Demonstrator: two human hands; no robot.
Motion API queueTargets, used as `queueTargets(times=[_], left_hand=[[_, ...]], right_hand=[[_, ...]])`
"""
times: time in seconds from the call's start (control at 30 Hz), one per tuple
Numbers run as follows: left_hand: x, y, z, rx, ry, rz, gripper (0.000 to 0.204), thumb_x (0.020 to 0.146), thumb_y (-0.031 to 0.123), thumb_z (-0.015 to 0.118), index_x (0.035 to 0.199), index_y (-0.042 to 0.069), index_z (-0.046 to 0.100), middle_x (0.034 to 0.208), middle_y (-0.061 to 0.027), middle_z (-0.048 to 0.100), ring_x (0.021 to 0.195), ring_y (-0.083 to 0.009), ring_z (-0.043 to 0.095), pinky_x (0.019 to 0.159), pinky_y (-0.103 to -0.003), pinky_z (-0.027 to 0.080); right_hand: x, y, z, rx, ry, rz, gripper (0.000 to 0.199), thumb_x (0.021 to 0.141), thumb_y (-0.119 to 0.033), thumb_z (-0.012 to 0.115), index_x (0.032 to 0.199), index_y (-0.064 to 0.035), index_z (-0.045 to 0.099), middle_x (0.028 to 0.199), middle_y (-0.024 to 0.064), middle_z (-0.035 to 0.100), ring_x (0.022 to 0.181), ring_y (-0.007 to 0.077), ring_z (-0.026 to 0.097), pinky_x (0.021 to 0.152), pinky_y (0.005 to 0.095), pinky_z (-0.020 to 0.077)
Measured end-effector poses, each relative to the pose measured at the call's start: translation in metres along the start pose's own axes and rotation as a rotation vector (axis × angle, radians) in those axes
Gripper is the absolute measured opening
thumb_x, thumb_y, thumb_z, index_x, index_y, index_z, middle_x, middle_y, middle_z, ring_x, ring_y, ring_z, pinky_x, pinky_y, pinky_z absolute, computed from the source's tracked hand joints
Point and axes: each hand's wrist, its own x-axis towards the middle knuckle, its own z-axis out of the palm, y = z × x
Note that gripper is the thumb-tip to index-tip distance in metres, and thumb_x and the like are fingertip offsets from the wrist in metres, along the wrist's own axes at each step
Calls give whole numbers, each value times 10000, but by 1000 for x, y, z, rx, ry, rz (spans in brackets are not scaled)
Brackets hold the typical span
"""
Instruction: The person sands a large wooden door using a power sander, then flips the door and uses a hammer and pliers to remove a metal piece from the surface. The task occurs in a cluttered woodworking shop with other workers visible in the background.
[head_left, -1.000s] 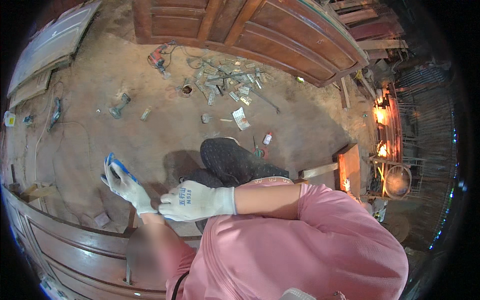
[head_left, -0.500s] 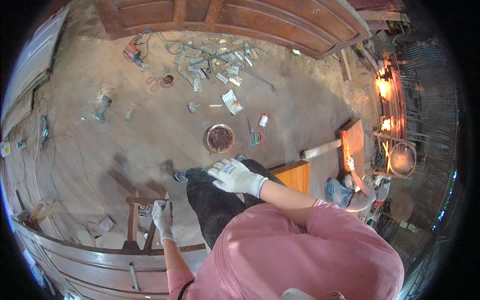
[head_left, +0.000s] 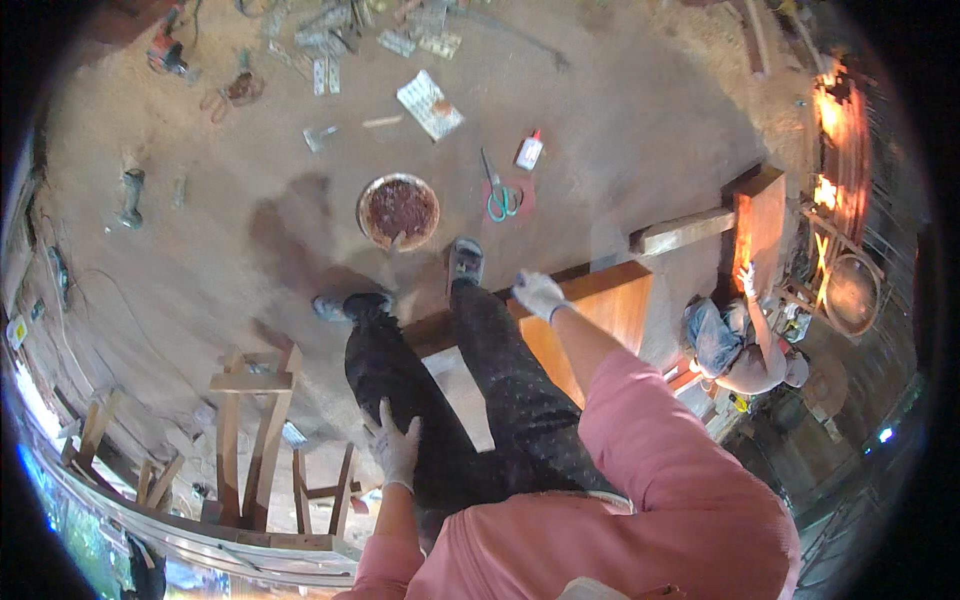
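My left hand (head_left: 393, 447), in a white glove, has its fingers spread beside my left thigh and holds nothing. In a matching glove, my right hand (head_left: 539, 295) is loosely curled, its fingers somewhat blurred, and no object shows in it. It is over the far left corner of an orange-brown wooden panel (head_left: 590, 318); whether it touches the wood I cannot tell. Ahead of my feet stands a round bowl (head_left: 426, 187) of dark reddish-brown material. To its right lie green-handled scissors (head_left: 502, 203) on a reddish sheet, with a white red-capped bottle (head_left: 530, 150) beyond.
A printed sheet (head_left: 430, 105) and several metal hinges (head_left: 396, 42) lie farther off. A cordless tool (head_left: 131, 198) and cables are at left. Wooden trestles (head_left: 262, 440) stand near left. At right, another person (head_left: 745, 350) sits by an upright orange board (head_left: 758, 228).
My right hand moved from across my lap out to the right, its fingers curling. My left hand shifted right to my thigh and spread. My legs are now apart, the bowl nearer.
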Motion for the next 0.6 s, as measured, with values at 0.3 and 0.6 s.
queueTargets(times=[0.3,0.6], left_hand=[[50,3,3,101,50,64,375,845,206,675,1203,97,659,1346,-151,565,1311,-388,453,1095,-514,359],[55,0,-3,179,52,-52,379,826,218,699,1191,122,672,1323,-145,579,1308,-406,453,1085,-521,366]], right_hand=[[230,77,49,47,310,46,336,894,-253,540,1141,-29,581,1182,264,634,1120,461,593,952,541,475],[314,35,95,204,665,30,523,802,-163,692,1268,-31,495,1200,232,628,1139,399,598,937,502,465]])
